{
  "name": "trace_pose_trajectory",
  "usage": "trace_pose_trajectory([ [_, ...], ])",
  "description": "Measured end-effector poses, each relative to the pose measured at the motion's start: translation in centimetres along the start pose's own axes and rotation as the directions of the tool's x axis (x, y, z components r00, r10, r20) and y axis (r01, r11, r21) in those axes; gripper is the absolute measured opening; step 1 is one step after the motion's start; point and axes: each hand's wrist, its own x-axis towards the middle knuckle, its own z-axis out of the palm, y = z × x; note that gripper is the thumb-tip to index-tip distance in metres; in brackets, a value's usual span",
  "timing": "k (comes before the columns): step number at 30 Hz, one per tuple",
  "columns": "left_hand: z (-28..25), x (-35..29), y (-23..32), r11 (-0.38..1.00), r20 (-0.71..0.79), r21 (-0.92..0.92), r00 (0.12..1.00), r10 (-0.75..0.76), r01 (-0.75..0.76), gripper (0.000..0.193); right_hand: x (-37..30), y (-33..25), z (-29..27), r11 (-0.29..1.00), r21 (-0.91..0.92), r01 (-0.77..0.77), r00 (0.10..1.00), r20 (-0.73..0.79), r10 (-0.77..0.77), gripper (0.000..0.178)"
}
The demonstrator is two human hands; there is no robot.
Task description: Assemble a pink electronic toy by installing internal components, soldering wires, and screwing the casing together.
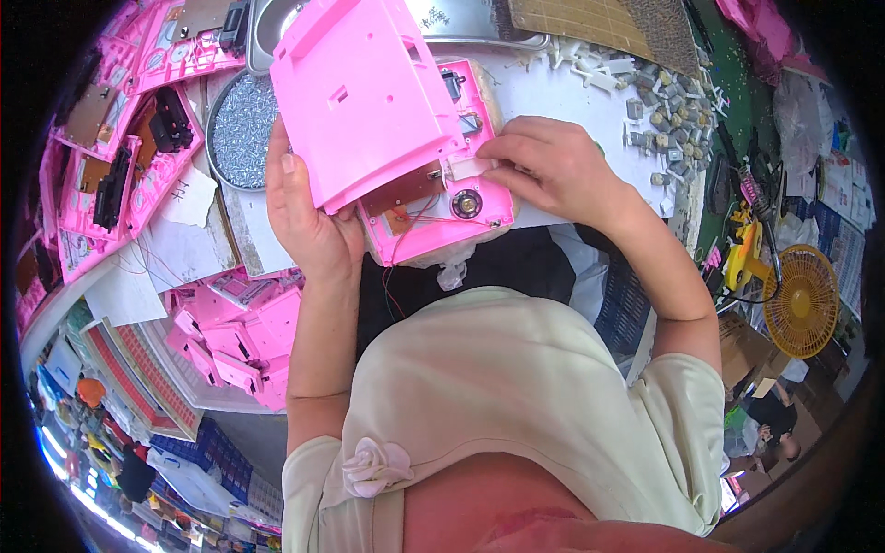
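My left hand [316, 221] grips the lower left edge of a pink plastic panel [364, 101], which is tilted over a pink housing [429, 241]. Inside the housing show a brown circuit board [402, 198], thin wires and a small round black speaker [466, 204]. With thumb and fingers my right hand [544, 166] pinches a small white plastic piece [468, 168] at the housing's right side, just above the speaker. Part of the housing's inside is hidden beneath the panel.
A round tray of screws [244, 129] stands to the left. Pink housings with black parts [115, 184] are stacked at far left, more pink parts [244, 336] below. Several small motors [668, 120] and white pieces [595, 69] lie at right, near a yellow fan [800, 300].
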Motion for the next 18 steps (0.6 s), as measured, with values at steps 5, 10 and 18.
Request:
trace_pose_trajectory([
  [5, 1.1, 0.4, 0.0, 1.000, -0.100, -0.006, 0.995, 0.012, -0.013, 0.051, -0.8, -1.8, -0.2, 0.984, -0.156, -0.086, 0.995, 0.041, 0.093, 0.033],
  [10, 1.2, -1.4, 0.9, 0.978, 0.006, 0.190, 0.996, 0.084, -0.083, 0.052, -1.9, -3.9, -1.1, 0.643, 0.702, -0.307, 0.869, -0.069, 0.491, 0.066],
  [18, 1.6, -4.4, 3.4, 0.503, 0.274, 0.842, 0.957, -0.090, -0.194, 0.056, -4.5, -6.0, 0.7, 0.798, 0.355, -0.487, 0.853, -0.004, 0.522, 0.070],
])
